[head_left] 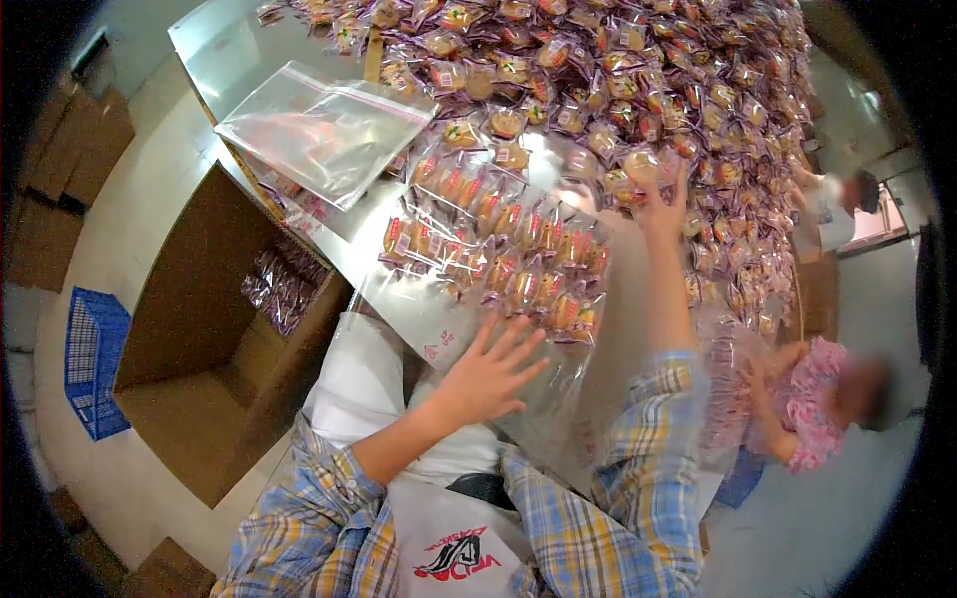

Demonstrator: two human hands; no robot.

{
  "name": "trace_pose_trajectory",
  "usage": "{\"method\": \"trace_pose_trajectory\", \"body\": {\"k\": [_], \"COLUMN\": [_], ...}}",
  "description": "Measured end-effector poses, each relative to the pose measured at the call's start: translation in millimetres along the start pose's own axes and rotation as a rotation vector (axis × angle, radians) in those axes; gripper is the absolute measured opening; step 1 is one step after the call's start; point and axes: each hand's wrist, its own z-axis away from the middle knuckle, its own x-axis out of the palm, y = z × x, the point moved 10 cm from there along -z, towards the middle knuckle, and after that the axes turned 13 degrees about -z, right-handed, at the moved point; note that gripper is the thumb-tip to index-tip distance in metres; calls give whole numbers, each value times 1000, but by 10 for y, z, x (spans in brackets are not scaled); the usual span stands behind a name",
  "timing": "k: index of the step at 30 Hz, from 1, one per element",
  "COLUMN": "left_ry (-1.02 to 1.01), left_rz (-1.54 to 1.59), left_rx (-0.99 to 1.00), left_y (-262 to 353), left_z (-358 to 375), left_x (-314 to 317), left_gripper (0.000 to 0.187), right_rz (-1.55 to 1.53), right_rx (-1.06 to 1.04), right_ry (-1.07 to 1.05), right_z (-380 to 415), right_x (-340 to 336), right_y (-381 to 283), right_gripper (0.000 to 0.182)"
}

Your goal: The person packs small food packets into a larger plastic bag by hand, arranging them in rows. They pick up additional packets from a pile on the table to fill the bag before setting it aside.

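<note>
My left hand (pixel 490 374) is spread open, its fingertips at the lower edge of a clear plastic bag (pixel 439 329) with printing on it. Inside the bag, individually wrapped round cakes (pixel 498 224) stand in rows. My right hand (pixel 658 206) reaches over the right end of the bag to the edge of a large heap of wrapped cakes (pixel 638 60). Its fingers close around one wrapped cake (pixel 640 165), partly hidden by the hand.
Flat clear bags (pixel 324 130) lie at the table's left edge. On the left stands an open cardboard box (pixel 179 339) holding packed bags (pixel 286 284), beside a blue plastic crate (pixel 92 364). A person in a pink top (pixel 812 399) works at the right; another person (pixel 832 209) is farther back.
</note>
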Motion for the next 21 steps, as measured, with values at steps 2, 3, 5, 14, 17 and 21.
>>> {"method": "trace_pose_trajectory", "body": {"k": [2, 3, 5, 14, 17, 21], "left_ry": [10, 18, 5, 137, 189, 343], "left_rz": [-11, -7, 43, 106, 121, 71], "left_rx": [24, 51, 69, -38, 1, 16], "left_y": [77, 122, 166, 217, 309, 48], "left_z": [-39, -77, -201, -785, -510, 457], "left_x": [115, 169, 207, 108, 49, -529], "left_gripper": [82, 82, 82, 73, 62, 41], "right_rz": [-399, -590, -686, -845, -886, -968], "right_rx": [273, 399, 346, 571, 660, 746], "right_ry": [69, 144, 119, 172, 154, 120], "right_z": [206, 341, 472, 1678, 2253, 3059], "right_x": [-149, -214, -387, -1022, -1182, -902], "right_y": [-211, -367, -624, -1313, -1331, -1610], "right_gripper": [71, 67, 80, 64, 67, 75]}}
